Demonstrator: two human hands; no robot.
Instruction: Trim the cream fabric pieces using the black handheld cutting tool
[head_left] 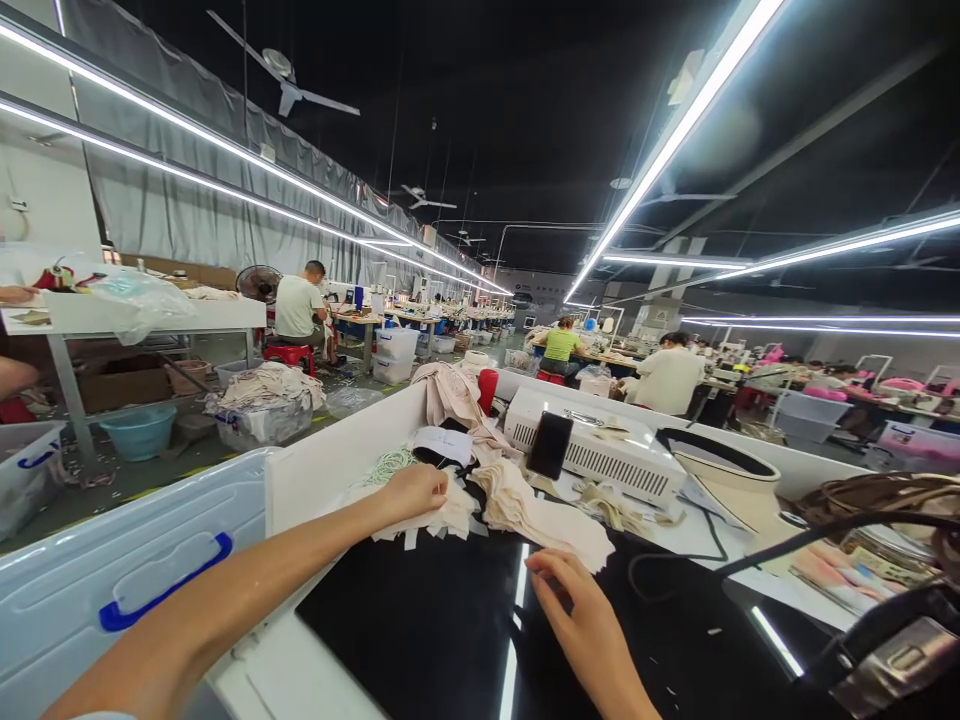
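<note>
My left hand [411,495] reaches over a loose pile of small cream fabric pieces [451,515] at the back left of a glossy black board. Its fingers are curled closed, and what lies in them cannot be made out. Over the black board [420,600], my right hand [576,610] is held with bent fingers and the thumb apart, with nothing seen in it. Just beyond its fingertips lies a fanned stack of cream fabric pieces [544,510].
Behind the stack, a phone [550,445] leans on a white vented machine [600,440]. Green cord [391,465] and pinkish fabric [454,395] lie at the back left. An iron-like metal tool [900,660] is at right, a blue-handled plastic bin [150,570] at left. Several people work beyond.
</note>
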